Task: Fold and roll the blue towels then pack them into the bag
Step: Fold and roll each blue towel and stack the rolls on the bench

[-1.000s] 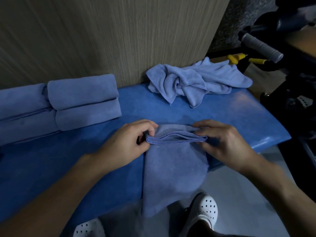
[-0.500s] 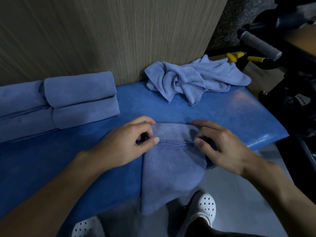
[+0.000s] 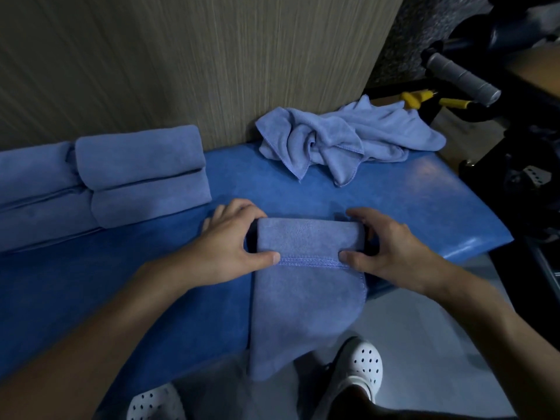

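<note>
From here I see the towel lying at the near edge of the table, its far end turned into a short roll and its tail hanging over the edge toward the white shoes. The left hand grips the roll's left end and the right hand grips its right end, fingers curled over the back and thumbs on the stitched hem. Rolled towels are stacked to the left against the wall. A heap of loose towels lies at the back right. Past it are a grey handlebar and a yellow-handled tool.
</note>
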